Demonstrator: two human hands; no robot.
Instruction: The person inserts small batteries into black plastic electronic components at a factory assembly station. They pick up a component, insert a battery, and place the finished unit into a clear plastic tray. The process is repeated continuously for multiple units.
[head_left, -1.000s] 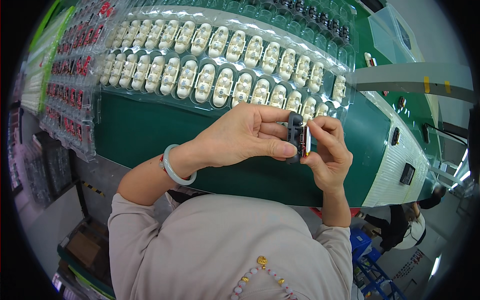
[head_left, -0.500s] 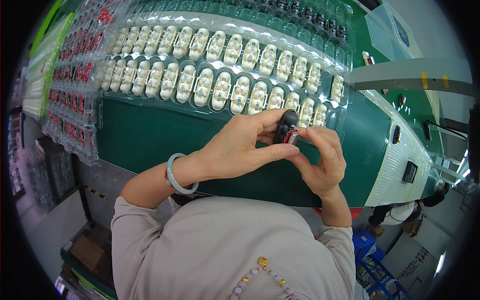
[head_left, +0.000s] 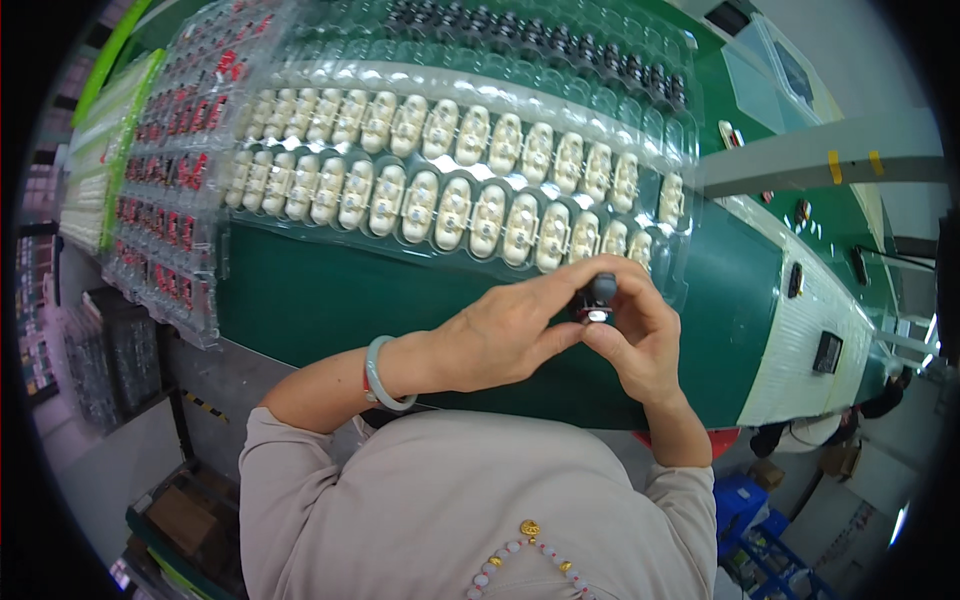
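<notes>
Both hands meet in front of my chest, just over the near edge of a clear tray, around a small black device (head_left: 602, 288) with a rounded top and a shiny, light-coloured lower end. My left hand (head_left: 490, 335), with a pale bangle on its wrist, is closed on it, thumb and fingers at its left side. From the right, my right hand (head_left: 648, 330) curls its fingers behind the device, its thumb at the lower end. Fingers hide much of the device. Beyond them, the clear plastic tray (head_left: 648, 188) holds two rows of cream oval shells (head_left: 453, 212).
Stacked clear trays (head_left: 165, 200) with red and black parts stand at left. Farther back lies a tray of dark parts (head_left: 540, 40). A grey bar (head_left: 800, 165) crosses the green table (head_left: 340, 290) at right, near a white mat (head_left: 765, 375) bearing a black box (head_left: 827, 352).
The black device has turned, so its shiny end now faces me and the red part is barely visible. Both hands sit slightly lower in view, the right fingers wrapped farther around it.
</notes>
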